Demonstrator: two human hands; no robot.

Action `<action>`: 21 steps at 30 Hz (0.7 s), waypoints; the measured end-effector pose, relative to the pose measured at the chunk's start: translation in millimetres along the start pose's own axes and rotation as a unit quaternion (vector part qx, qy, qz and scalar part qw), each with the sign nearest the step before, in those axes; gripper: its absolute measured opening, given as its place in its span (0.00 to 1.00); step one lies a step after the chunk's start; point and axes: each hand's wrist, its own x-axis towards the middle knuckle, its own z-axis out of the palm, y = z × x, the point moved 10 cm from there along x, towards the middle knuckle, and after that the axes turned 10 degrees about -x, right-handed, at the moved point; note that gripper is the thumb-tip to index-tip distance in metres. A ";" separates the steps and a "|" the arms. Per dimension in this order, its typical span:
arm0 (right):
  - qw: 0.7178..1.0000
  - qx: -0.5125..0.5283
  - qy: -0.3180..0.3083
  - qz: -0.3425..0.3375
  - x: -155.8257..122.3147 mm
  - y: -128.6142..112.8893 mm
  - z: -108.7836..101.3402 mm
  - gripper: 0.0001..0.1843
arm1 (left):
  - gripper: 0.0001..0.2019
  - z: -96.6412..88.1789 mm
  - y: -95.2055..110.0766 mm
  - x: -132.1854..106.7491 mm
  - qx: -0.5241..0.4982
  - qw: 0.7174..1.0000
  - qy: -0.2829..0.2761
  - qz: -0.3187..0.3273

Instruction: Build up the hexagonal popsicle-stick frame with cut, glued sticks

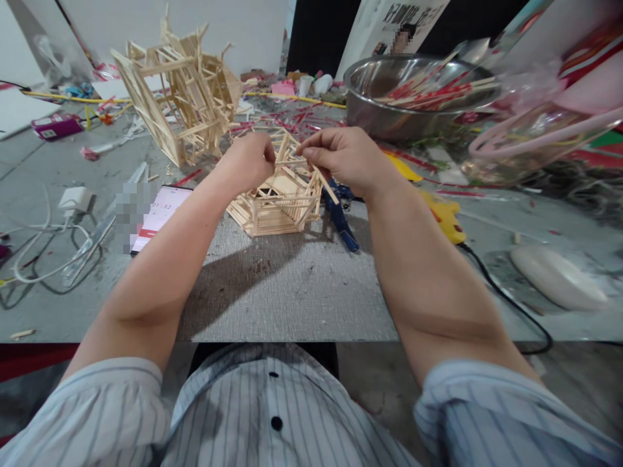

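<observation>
A small model frame of thin wooden sticks (277, 201) stands on a grey textured mat (292, 285) in front of me. My left hand (250, 161) is closed in a pinch on the upper sticks of this frame. My right hand (348, 159) is closed too, pinching a single thin wooden stick (325, 183) that slants down over the frame's right side. Both hands meet above the top of the frame.
A larger stick model (178, 97) stands behind at the left. A steel bowl (389, 87) with red-tipped sticks is at the back right. Blue-handled pliers (341, 217), a yellow tool (445, 217), a phone (158, 211), a charger with cables (73, 201) and a white mouse (557, 275) lie around.
</observation>
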 end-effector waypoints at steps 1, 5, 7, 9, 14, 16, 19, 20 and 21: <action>1.000 0.000 0.000 -0.002 0.4 0.5 -0.1 0.06 | 0.12 -2.2 -0.2 1.2 0.010 1.000 0.011 0.005; 1.000 0.002 0.000 -0.001 1.1 2.1 -0.8 0.05 | 0.11 -4.9 -5.8 4.0 0.015 1.000 0.026 -0.010; 1.000 0.003 -0.002 0.003 0.7 1.8 -0.4 0.04 | 0.11 -4.7 -6.3 4.5 0.008 1.000 0.027 -0.010; 1.000 0.004 -0.001 0.008 0.0 1.6 -0.3 0.03 | 0.10 -4.2 -5.3 4.9 0.004 1.000 0.028 -0.002; 1.000 0.007 0.006 0.016 -0.4 2.5 -0.4 0.05 | 0.07 -2.3 -4.3 5.2 -0.014 0.999 0.033 0.004; 1.000 0.014 0.002 0.009 -0.1 1.7 0.7 0.06 | 0.07 -2.0 -3.1 4.3 -0.025 0.999 0.037 0.003; 1.000 0.015 0.004 0.007 0.0 1.4 0.8 0.05 | 0.08 -2.2 0.4 2.1 -0.020 0.999 0.044 0.007; 1.000 0.011 0.008 0.008 0.0 1.4 0.2 0.05 | 0.08 -1.8 1.1 1.5 -0.013 0.999 0.044 0.006; 1.000 0.006 0.013 0.008 0.0 1.1 -0.4 0.05 | 0.09 -1.3 1.5 1.1 -0.006 0.999 0.041 0.005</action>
